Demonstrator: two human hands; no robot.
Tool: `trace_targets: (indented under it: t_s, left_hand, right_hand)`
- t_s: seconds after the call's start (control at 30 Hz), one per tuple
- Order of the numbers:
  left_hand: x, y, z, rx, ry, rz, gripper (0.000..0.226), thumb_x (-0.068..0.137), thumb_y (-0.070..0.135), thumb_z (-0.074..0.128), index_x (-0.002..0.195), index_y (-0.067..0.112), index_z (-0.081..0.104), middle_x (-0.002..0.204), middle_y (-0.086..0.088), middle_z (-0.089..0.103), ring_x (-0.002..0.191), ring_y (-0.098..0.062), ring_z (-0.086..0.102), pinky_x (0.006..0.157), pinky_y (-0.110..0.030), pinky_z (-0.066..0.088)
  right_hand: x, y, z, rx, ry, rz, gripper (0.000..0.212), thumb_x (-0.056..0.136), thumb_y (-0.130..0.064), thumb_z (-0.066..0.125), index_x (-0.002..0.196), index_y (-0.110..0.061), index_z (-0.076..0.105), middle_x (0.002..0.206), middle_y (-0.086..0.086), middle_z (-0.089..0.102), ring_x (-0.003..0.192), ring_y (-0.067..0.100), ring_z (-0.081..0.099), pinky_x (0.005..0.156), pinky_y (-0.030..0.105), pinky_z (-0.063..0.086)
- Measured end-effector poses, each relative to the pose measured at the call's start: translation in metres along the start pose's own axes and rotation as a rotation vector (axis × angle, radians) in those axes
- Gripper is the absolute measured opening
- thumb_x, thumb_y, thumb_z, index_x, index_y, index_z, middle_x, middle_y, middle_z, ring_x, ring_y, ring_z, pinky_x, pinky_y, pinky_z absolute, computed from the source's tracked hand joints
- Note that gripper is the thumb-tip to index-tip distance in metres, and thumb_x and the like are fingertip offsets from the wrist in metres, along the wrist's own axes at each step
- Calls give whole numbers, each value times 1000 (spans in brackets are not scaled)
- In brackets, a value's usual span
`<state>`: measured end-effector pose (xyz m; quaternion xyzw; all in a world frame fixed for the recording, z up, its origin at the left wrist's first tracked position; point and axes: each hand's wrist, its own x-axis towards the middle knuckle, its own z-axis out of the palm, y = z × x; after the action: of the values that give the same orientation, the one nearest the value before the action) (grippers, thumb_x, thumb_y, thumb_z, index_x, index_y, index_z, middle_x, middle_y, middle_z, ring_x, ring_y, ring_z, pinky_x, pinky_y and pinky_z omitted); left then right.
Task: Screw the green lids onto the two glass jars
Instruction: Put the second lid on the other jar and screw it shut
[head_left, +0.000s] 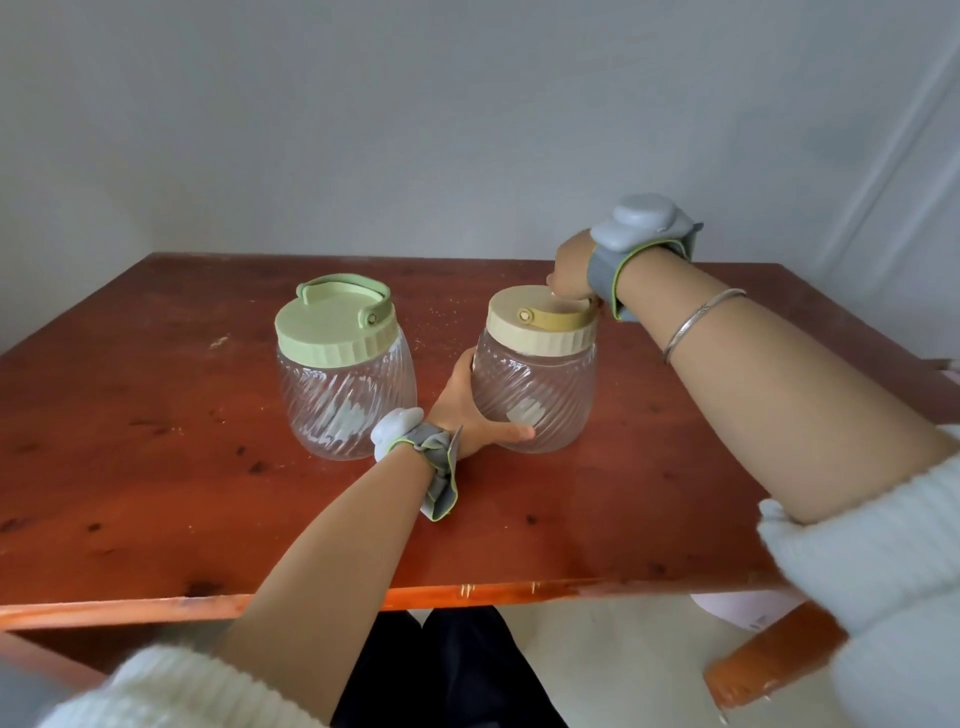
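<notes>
Two ribbed glass jars stand upright on the red-brown wooden table (156, 467). The left jar (348, 405) carries a pale green lid (332, 327) with its handle folded toward the back. The right jar (535, 400) carries a cream-coloured lid (540, 322) with a tan handle. My left hand (472, 410) wraps around the lower left side of the right jar, thumb across its front. My right hand (571, 270) reaches over from the right and grips the far rim of that jar's lid; its fingertips are hidden behind the lid.
A grey wall rises just behind the table's far edge. The table's near edge (311, 603) runs across the bottom, with an orange-brown table leg (769, 660) at the lower right. Grey bands with sensors sit on both wrists.
</notes>
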<state>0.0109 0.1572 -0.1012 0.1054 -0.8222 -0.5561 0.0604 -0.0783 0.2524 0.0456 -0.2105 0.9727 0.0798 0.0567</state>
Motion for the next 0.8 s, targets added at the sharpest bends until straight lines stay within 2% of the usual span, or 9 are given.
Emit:
trace_targets:
  t_s: [0.13, 0.23, 0.33, 0.4, 0.47, 0.53, 0.67, 0.73, 0.8]
  left_hand:
    - [0, -1, 0, 1, 3, -12, 110, 65, 12, 83, 148, 17, 12, 147, -3, 38, 129, -12, 39, 95, -17, 30]
    - [3, -4, 0, 10, 19, -21, 112, 63, 13, 84, 148, 18, 12, 148, -3, 36, 135, -18, 37, 96, -19, 30]
    - [4, -5, -1, 12, 31, -16, 113, 62, 15, 85, 148, 19, 12, 148, -4, 36, 136, -19, 37, 96, -20, 31]
    - [4, -5, 0, 3, 25, -19, 113, 62, 14, 85, 148, 19, 13, 147, -3, 37, 134, -18, 38, 95, -20, 31]
    - [3, -3, -1, -2, 22, -16, 112, 62, 13, 85, 148, 19, 13, 147, -3, 38, 134, -18, 39, 95, -19, 32]
    - [3, -3, -1, -3, 20, -22, 112, 62, 13, 85, 148, 19, 13, 147, -3, 37, 134, -18, 39, 95, -19, 32]
    - [2, -3, 0, 8, 30, -28, 113, 62, 15, 85, 148, 19, 12, 148, -4, 36, 136, -20, 38, 96, -20, 32]
    - [3, -4, 0, 8, 30, -29, 113, 62, 15, 85, 148, 19, 12, 149, -4, 35, 136, -21, 37, 96, -20, 31]
    - [3, -4, 0, 11, 29, -21, 112, 62, 14, 85, 148, 18, 13, 149, -4, 35, 136, -20, 36, 96, -20, 31]
  right_hand:
    - [-4, 10, -8, -183, 1, -94, 54, 99, -38, 29, 130, 2, 49, 129, 17, 55, 118, 30, 52, 103, 33, 38]
    - [0, 13, -4, 15, 56, -382, 57, 92, -49, 40, 141, -20, 40, 155, 6, 28, 143, 22, 27, 116, 34, 23]
    - [-6, 12, -1, 80, -118, -543, 60, 87, -46, 53, 142, -38, 33, 160, -8, 10, 149, 14, 10, 122, 36, 10]
    - [-9, 9, 3, -9, -175, -507, 70, 84, -44, 60, 145, -39, 26, 160, -8, 14, 148, 14, 13, 121, 35, 14]
    - [-14, 3, 4, -37, -127, -440, 74, 83, -48, 58, 147, -35, 23, 158, -3, 21, 146, 19, 20, 117, 34, 20]
    - [-15, -8, 6, -81, -92, -345, 74, 85, -60, 44, 148, -27, 24, 154, 5, 29, 141, 26, 30, 112, 35, 27]
    - [-18, -14, 1, -30, -117, -69, 96, 79, -78, 21, 143, -7, 36, 148, 17, 40, 128, 35, 45, 108, 39, 33]
    - [-26, -8, -6, -9, -126, -19, 93, 84, -73, 18, 137, -2, 42, 133, 23, 53, 99, 35, 53, 96, 36, 40]
    - [-26, 1, -10, -105, -97, -60, 83, 89, -66, 18, 104, 3, 61, 92, 20, 59, 73, 29, 50, 84, 32, 38]
